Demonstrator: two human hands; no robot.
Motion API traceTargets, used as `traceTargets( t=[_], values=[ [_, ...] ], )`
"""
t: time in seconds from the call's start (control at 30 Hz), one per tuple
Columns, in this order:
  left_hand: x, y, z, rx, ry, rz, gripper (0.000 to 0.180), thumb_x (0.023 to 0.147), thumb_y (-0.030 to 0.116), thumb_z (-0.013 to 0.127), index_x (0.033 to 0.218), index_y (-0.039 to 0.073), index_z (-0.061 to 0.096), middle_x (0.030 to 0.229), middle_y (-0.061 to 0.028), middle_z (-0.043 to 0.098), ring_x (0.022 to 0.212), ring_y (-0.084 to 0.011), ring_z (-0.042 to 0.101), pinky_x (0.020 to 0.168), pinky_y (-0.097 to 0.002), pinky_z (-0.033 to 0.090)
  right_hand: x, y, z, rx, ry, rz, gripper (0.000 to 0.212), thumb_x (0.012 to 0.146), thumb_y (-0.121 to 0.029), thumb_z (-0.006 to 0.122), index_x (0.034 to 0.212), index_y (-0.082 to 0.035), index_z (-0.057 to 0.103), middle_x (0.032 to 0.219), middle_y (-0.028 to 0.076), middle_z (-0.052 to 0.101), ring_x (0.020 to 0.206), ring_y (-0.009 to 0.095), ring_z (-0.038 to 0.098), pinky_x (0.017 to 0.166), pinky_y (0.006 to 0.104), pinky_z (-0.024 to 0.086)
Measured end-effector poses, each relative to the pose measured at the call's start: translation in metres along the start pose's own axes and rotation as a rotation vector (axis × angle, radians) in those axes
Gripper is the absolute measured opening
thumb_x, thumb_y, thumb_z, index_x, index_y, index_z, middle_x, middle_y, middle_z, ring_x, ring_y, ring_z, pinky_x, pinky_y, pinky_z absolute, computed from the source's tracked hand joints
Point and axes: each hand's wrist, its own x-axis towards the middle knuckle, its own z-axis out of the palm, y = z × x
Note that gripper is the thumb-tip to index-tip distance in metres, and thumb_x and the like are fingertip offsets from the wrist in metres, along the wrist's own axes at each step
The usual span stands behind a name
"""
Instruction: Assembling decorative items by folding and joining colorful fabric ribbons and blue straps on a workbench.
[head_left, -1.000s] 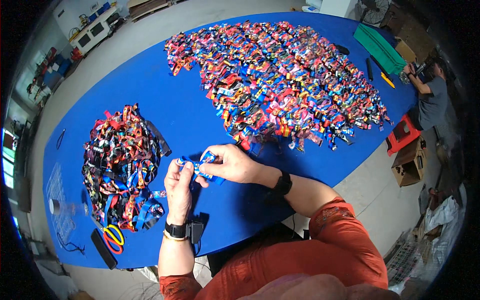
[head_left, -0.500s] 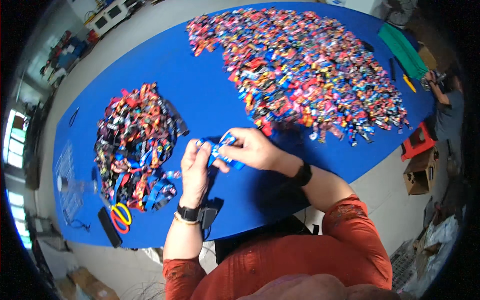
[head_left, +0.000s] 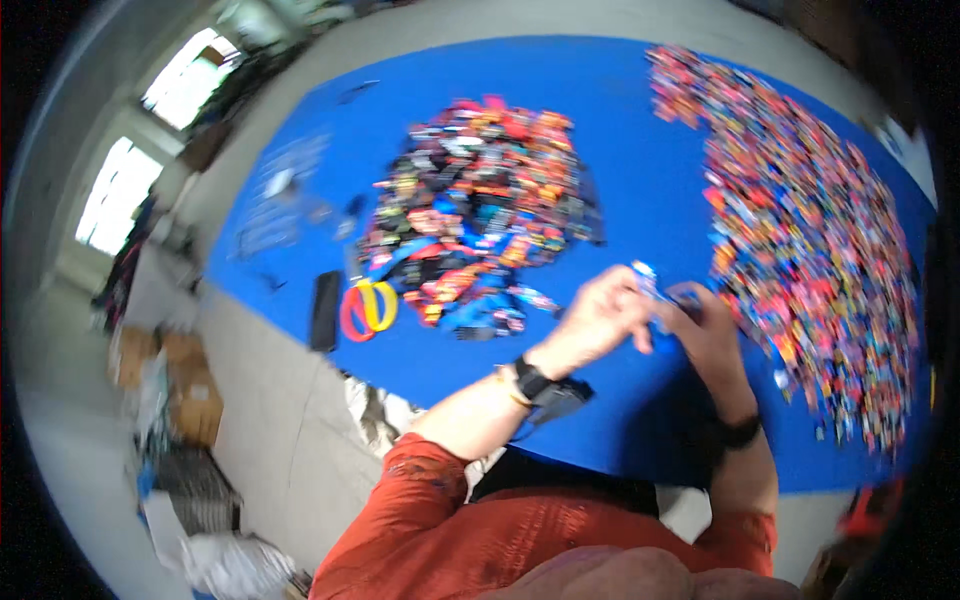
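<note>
Swung rightward in view since the earlier frame, the desk [head_left: 640, 190] now puts both hands right of centre, and the right forearm stands steeper. Left hand [head_left: 605, 312] reaches up and to the right on a slanting forearm, its wrist wearing a black band [head_left: 531, 380], its fingers clamped on a small blue strap [head_left: 645, 272]. Right hand [head_left: 708, 330] rises from the lower right and bends inward, thumb pointing toward the left one; its fingers curl close to the strap — blur keeps me from telling whether they pinch it. Both hands hang over the bare stretch between a heap of colourful straps [head_left: 475, 215], to the left, and a wider spread of small colourful pieces [head_left: 815, 250] — nearer the latter.
</note>
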Motion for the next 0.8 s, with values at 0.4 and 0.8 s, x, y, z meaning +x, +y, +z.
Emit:
traceTargets(
  t=[0.4, 0.8],
  values=[
    [0.002, 0.002, 0.006, 0.068, 0.053, -0.007, 0.016, 0.093, 0.007, 0.057, 0.090, 0.006, 0.041, 0.063, -0.0023, 0.057, 0.051, -0.0122, 0.060, 0.046, -0.0264, 0.048, 0.000, 0.008, 0.008, 0.310, -0.002, -0.021, 0.008, 0.090, -0.004, 0.064, 0.095, -0.005, 0.057, 0.075, -0.006, 0.054, 0.065, 0.001, 0.045, 0.056, 0.0169, 0.034],
    [0.006, -0.005, 0.008, 0.029, 0.017, 0.056, 0.015, 0.094, 0.009, 0.056, 0.090, 0.004, 0.042, 0.064, -0.0052, 0.058, 0.048, -0.0148, 0.060, 0.043, -0.0264, 0.044, 0.001, -0.001, 0.002, 0.147, 0.003, -0.030, 0.005, 0.092, -0.007, 0.063, 0.093, -0.004, 0.060, 0.077, -0.005, 0.059, 0.064, 0.001, 0.047, 0.055, 0.0180, 0.035]
  ],
)
